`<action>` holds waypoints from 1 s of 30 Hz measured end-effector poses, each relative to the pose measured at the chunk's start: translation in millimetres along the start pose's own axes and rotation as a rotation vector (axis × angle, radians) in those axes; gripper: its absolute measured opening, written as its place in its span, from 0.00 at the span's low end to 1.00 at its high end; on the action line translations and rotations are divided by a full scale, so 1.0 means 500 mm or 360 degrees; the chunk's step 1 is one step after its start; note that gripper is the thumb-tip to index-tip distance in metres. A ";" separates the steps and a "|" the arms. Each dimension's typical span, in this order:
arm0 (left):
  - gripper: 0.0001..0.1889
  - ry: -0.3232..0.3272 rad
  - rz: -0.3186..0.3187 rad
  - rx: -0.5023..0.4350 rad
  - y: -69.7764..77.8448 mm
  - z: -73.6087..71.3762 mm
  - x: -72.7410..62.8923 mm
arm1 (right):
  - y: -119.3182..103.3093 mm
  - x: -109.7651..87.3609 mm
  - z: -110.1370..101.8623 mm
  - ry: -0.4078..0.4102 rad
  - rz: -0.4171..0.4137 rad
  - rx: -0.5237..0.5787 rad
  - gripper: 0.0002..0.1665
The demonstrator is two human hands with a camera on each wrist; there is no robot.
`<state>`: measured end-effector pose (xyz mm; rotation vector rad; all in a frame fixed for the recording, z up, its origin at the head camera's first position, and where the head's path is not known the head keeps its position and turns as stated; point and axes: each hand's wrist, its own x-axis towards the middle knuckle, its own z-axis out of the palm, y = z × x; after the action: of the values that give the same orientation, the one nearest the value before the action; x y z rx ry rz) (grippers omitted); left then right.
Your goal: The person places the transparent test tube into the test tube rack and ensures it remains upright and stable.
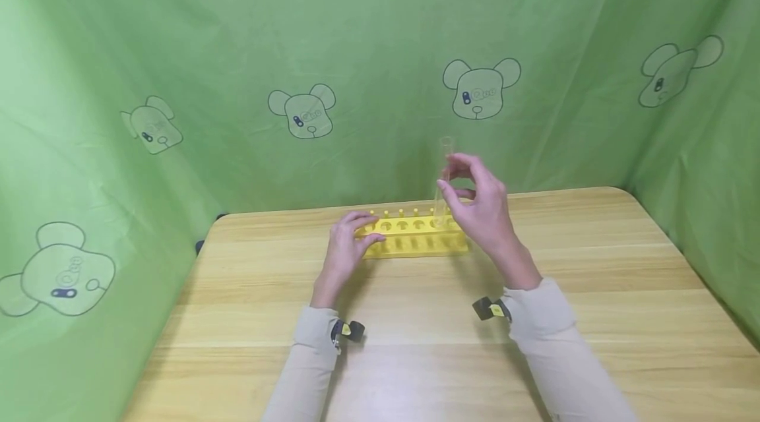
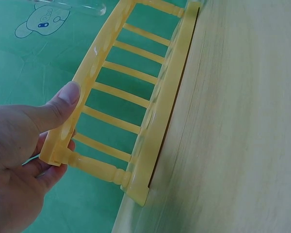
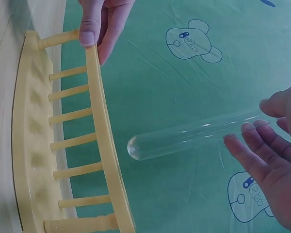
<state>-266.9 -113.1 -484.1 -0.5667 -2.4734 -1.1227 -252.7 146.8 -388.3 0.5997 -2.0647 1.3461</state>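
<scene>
The right hand (image 1: 483, 208) pinches a clear glass test tube (image 1: 443, 178) between thumb and fingertips, gripping near its upper, open end. The tube stands almost upright, its long axis vertical, its rounded bottom (image 3: 136, 148) hanging just above the yellow rack (image 1: 415, 235), over the holes at the rack's right end and not yet inside one. The left hand (image 1: 347, 244) grips the rack's left end, thumb (image 2: 63, 99) on the top rail and fingers curled beneath. The rack rests on the wooden tabletop (image 1: 415, 330), in front of a green curtain (image 1: 178, 46) printed with bear faces.
</scene>
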 end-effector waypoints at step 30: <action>0.21 0.0022 0.0030 -0.0006 -0.002 0.006 -0.001 | 0.009 -0.003 0.033 -0.0007 -0.0024 0.0063 0.25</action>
<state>-267.5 -111.5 -486.7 -0.5799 -2.4496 -1.1203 -258.5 133.7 -397.4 0.6347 -2.0373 1.3806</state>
